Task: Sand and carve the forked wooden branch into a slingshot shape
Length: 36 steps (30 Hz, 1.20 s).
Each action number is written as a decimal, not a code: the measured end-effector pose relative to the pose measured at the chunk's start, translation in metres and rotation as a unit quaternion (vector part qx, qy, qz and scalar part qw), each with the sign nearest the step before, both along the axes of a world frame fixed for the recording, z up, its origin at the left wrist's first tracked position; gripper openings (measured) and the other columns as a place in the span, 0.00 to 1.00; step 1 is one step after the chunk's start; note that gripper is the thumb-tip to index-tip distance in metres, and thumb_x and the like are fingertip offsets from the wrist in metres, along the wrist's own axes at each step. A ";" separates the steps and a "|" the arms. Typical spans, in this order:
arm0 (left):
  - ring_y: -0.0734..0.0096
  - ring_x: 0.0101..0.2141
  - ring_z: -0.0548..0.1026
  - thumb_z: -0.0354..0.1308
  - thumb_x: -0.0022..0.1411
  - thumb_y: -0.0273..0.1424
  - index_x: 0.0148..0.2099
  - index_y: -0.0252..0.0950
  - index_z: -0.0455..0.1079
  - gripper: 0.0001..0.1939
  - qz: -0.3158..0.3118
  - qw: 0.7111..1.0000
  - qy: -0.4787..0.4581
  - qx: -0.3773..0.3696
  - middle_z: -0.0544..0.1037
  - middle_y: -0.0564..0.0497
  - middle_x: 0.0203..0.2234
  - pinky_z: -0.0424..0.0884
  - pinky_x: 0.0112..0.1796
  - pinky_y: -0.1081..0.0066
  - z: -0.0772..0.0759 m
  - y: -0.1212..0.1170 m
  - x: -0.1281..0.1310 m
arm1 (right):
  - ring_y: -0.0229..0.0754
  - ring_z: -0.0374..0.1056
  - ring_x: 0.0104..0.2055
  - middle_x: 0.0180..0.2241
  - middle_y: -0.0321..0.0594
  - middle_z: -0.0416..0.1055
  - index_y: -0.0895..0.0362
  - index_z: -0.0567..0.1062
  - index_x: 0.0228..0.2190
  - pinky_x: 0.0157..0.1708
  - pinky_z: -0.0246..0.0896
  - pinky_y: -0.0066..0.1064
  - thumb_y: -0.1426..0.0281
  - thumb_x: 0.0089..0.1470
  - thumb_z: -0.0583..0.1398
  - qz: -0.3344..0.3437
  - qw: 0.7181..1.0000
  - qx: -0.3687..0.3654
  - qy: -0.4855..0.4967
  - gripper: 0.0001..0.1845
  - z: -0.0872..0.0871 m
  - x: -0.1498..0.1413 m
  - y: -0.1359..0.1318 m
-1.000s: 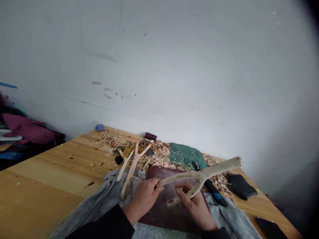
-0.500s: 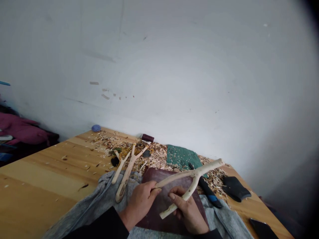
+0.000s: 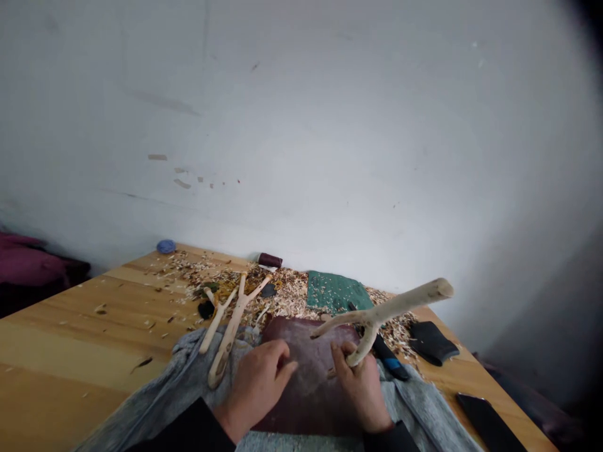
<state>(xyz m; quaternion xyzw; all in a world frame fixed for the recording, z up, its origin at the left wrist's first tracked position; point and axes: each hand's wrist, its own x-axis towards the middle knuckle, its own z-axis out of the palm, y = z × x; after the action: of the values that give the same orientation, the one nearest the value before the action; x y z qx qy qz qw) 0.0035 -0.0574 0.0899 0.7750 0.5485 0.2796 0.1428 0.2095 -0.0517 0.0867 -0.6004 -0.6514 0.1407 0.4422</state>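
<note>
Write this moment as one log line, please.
right hand: grips forked branch by one limb | left hand: shows no held object | maroon sheet: below hands | two forked sticks: lie at left

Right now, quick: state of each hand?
Left hand: open, loosely curled, nothing visible in it.
Right hand: closed, holding the forked stick by one branch.

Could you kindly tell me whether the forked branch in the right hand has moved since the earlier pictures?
Yes; judged against the black item, the forked branch has shifted rightward in the view.
</note>
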 end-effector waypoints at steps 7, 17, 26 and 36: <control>0.65 0.39 0.73 0.70 0.49 0.36 0.33 0.40 0.74 0.10 -0.290 0.954 0.077 0.018 0.79 0.56 0.33 0.65 0.40 0.69 -0.004 -0.013 0.009 | 0.35 0.57 0.17 0.14 0.34 0.62 0.55 0.62 0.15 0.19 0.42 0.26 0.59 0.57 0.51 0.040 0.992 -0.040 -0.115 0.22 -0.012 -0.020 -0.005; 0.69 0.33 0.72 0.66 0.55 0.36 0.34 0.43 0.77 0.05 -0.289 0.953 0.091 0.025 0.77 0.56 0.28 0.65 0.34 0.71 -0.009 -0.008 0.006 | 0.42 0.66 0.20 0.18 0.45 0.70 0.56 0.69 0.16 0.20 0.44 0.28 0.61 0.56 0.52 -0.105 0.972 -0.123 -0.169 0.21 0.000 0.012 0.013; 0.68 0.38 0.73 0.66 0.56 0.31 0.35 0.42 0.77 0.02 -0.299 0.953 0.053 0.001 0.80 0.56 0.32 0.65 0.39 0.71 -0.005 -0.008 0.007 | 0.36 0.59 0.17 0.14 0.35 0.63 0.55 0.65 0.15 0.18 0.43 0.27 0.56 0.55 0.54 0.055 0.992 -0.065 -0.095 0.23 -0.011 -0.019 -0.003; 0.68 0.36 0.73 0.69 0.52 0.32 0.36 0.41 0.78 0.07 -0.274 0.960 0.053 -0.015 0.78 0.54 0.31 0.66 0.37 0.71 -0.010 -0.007 0.007 | 0.39 0.57 0.18 0.14 0.39 0.62 0.54 0.64 0.15 0.20 0.44 0.29 0.58 0.55 0.53 -0.096 0.988 -0.091 -0.084 0.21 -0.003 0.024 0.015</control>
<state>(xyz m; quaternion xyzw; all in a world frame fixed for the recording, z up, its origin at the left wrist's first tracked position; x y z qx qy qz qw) 0.0103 -0.0640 0.0796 0.9071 0.3258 0.1801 0.1966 0.2339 -0.0367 0.0835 -0.7075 -0.6099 0.1054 0.3411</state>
